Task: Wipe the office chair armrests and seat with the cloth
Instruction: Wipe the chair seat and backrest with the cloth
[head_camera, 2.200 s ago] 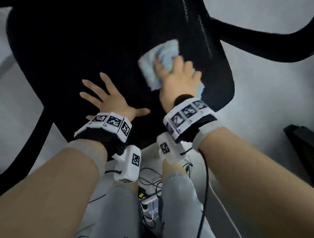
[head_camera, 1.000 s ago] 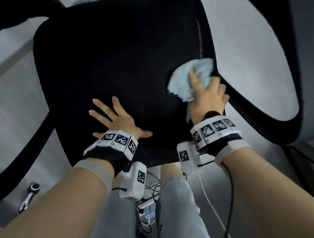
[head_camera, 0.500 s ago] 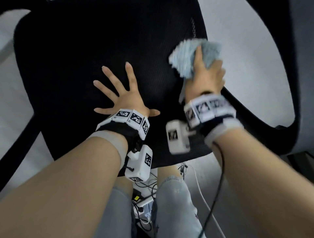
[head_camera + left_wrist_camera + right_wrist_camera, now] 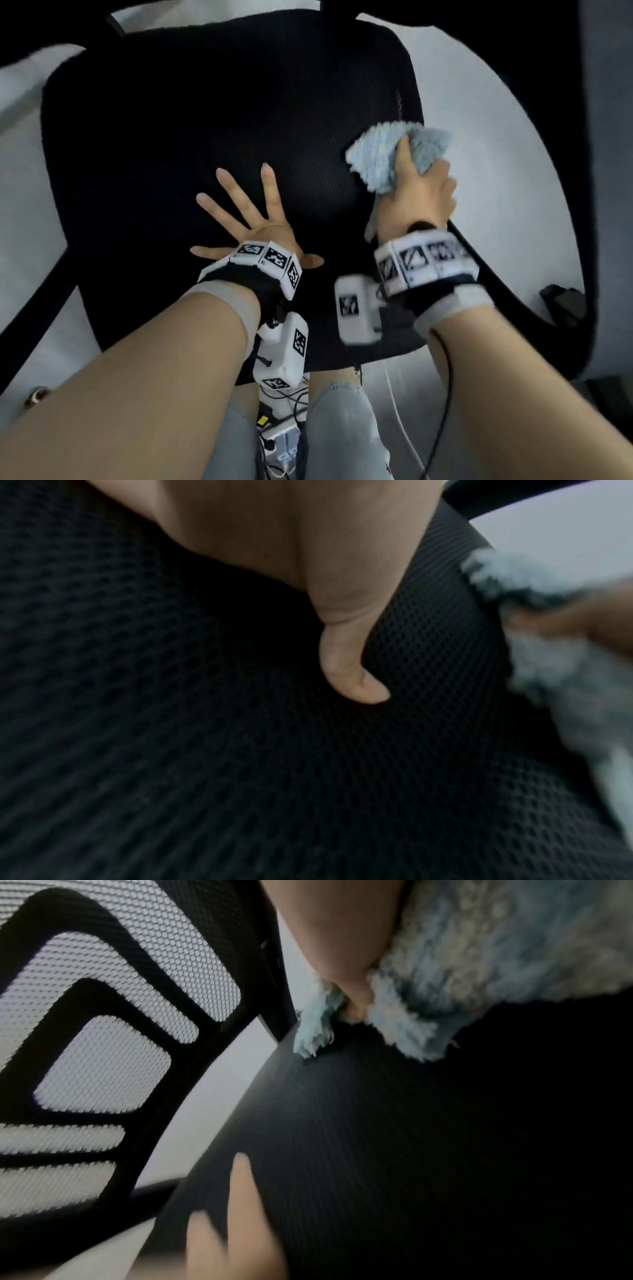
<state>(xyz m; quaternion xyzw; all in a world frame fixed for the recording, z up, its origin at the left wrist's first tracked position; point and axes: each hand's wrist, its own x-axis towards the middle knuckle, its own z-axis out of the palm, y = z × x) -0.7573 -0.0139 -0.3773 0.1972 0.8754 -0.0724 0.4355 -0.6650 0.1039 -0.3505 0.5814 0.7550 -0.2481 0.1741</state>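
— So, where is the cloth sitting right now?

— It is bunching up pale blue and fluffy in the right hand, over the right edge of the black mesh seat. The fingers are curling round it, and the thumb is digging into the pile; in the right wrist view the thumb tip is poking out between tufts of the cloth, just above the seat. Whether the cloth is actually touching the mesh there, I cannot tell.

— And the left hand?

— It is lying flat on the middle of the seat, palm down, fingers spreading wide and straight, gripping nothing. The left wrist view is showing its thumb pressing onto the mesh of the seat, with the cloth blurring at the right margin.

— What of the armrests?

— A black armrest is curving round on the right, just beyond the hand with the cloth, and another armrest is running down the left side, well apart from both hands.

— Anything else showing?

— The mesh backrest is filling the left of the right wrist view, with the fingers of the left hand blurring at the bottom. Both wrists are wearing white marker bands, and cables are lying on the floor between the person's knees.
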